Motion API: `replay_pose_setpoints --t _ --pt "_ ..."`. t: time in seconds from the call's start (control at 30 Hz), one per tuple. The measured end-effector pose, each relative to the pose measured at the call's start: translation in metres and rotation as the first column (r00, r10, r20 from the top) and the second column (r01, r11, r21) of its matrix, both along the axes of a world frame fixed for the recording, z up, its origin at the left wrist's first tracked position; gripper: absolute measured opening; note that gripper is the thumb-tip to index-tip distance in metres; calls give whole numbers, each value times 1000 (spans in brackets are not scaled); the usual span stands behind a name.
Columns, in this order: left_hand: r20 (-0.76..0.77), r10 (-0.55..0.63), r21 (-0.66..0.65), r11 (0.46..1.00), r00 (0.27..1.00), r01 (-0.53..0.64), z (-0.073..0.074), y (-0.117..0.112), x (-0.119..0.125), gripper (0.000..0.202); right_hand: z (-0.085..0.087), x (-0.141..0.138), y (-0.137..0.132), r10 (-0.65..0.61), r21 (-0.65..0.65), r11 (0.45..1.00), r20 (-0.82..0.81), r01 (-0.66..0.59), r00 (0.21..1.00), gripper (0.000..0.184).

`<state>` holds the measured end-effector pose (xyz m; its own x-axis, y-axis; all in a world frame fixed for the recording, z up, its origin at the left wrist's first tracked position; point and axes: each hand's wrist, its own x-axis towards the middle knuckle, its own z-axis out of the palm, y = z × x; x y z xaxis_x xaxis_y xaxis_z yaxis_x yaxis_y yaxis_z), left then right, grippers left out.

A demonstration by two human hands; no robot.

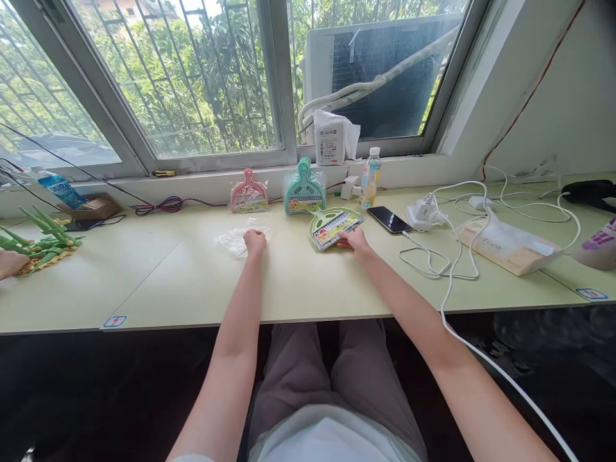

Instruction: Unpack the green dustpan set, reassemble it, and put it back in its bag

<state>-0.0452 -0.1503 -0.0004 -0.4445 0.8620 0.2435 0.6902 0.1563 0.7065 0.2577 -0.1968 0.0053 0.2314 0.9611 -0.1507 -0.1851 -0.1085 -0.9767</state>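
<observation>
My left hand [255, 242] rests on the table at the edge of a crumpled clear plastic wrapper [235, 238], its fingers curled down against the plastic. My right hand [353, 240] grips the lower edge of a green hand brush [333, 228] with a printed paper label, which lies flat on the table. Behind them stand a pink dustpan [249, 192] and a teal dustpan [304, 188], both in plastic wrap.
A smartphone [389, 219], a plastic drink bottle [370, 178], white chargers and cables lie to the right. A co-worker's hand [9, 263] is at the left edge, near a green woven plant model [41, 244]. Windows run behind the table.
</observation>
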Motion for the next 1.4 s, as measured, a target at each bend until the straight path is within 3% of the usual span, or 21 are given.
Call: replay_pose_setpoints --t 0.1,0.33,0.5,0.67,0.77,0.9,1.03,1.1,1.23,1.4 --pt "-34 21 -18 1000 999 -21 -1 -1 -2 28 -2 1 1 11 -2 1000 -1 -11 1000 23" --pt "-111 -25 -135 991 994 10 0 -4 11 6 -3 0 2 21 -3 1000 26 -21 999 22" --pt "-202 -80 -159 986 976 48 2 -9 24 33 -2 1 0 31 24 999 26 -32 999 20" --pt "-320 -141 -171 981 937 89 1 -12 35 44 1 1 -3 28 23 999 23 -29 999 19" --pt "-343 -182 -163 978 921 133 -1 -12 39 42 1 -1 -3 22 22 999 38 -23 999 20" --pt "-293 -295 -144 954 910 262 0 -10 40 23 2 -3 -3 21 55 998 50 -23 999 21" --pt "-238 -356 -57 934 904 353 6 -10 38 33 5 -4 -5 55 129 990 65 -63 996 18" --pt "-343 -308 -54 950 887 309 10 -14 35 31 7 -4 -7 93 174 979 83 -106 992 17" --pt "-564 -156 -131 986 811 99 16 -21 29 32 8 -7 -11 201 224 949 106 -220 974 18" --pt "-489 -170 -275 961 856 34 18 -22 23 22 4 -8 -13 441 133 886 45 -443 896 21"
